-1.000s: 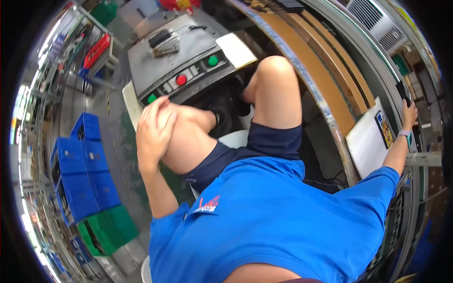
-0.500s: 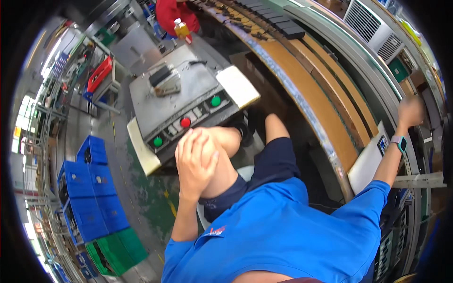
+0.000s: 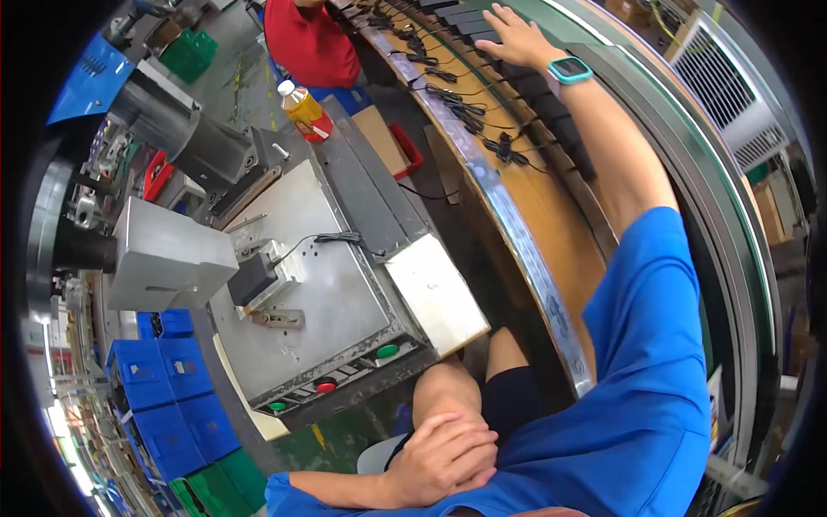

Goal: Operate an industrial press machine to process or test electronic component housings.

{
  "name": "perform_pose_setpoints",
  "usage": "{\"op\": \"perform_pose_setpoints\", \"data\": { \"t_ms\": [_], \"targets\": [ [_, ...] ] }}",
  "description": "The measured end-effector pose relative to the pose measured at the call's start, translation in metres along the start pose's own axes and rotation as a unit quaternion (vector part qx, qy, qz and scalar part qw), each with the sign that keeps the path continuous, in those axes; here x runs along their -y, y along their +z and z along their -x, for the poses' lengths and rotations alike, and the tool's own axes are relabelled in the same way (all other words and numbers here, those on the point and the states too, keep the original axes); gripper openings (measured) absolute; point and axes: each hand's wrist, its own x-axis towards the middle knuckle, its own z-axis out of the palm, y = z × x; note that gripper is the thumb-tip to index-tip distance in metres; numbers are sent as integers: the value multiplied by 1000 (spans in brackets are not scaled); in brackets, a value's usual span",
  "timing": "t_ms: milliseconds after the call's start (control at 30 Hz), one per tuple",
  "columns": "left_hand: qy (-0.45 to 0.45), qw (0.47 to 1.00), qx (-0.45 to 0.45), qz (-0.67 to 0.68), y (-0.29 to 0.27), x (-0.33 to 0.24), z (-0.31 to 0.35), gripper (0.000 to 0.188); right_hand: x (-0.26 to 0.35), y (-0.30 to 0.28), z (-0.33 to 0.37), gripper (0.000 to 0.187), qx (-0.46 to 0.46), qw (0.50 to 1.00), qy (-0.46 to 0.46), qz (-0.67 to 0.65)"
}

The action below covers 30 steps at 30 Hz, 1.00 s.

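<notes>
My left hand (image 3: 444, 455) rests on my bent leg, fingers loosely draped over it and holding nothing. At the far right my right hand (image 3: 517, 39) reaches out open, fingers spread, over a row of black rectangular casings (image 3: 455, 17); whether it touches one I cannot tell. A teal-cased watch (image 3: 570, 70) is on that wrist. To the left, a black casing (image 3: 251, 277) sits in a metal fixture on the press table (image 3: 332, 293), its black cord (image 3: 336, 238) lying across the plate. A metal press head (image 3: 172, 258) hangs beside the fixture.
Green (image 3: 388, 351) and red (image 3: 325, 385) buttons line the table's front. A yellow bottle (image 3: 305, 112) stands at its back corner. Coiled black cables (image 3: 506, 151) lie along the wooden bench (image 3: 551, 202). A person in red (image 3: 310, 43) is beyond. Blue bins (image 3: 172, 379) stand left.
My right arm has swung from the right side forward over the bench to the casings. My view has shifted, bringing the press head into sight. My left hand stays on my leg.
</notes>
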Motion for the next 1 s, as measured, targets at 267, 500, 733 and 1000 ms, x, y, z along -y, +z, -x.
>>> {"op": "perform_pose_setpoints", "data": {
  "t_ms": [267,500,733,1000],
  "targets": [
    [62,996,41,51,-13,16,22,29,20,22,15,82,240,965,103,12],
    [23,997,-76,-11,6,-18,77,32,39,-78,104,81,275,953,126,19],
    [96,978,-174,-57,23,-10,65,29,23,-197,196,88,300,941,141,-64],
    [81,965,-205,-141,30,-18,89,28,95,-421,305,117,450,741,497,-37]
  ]
}}
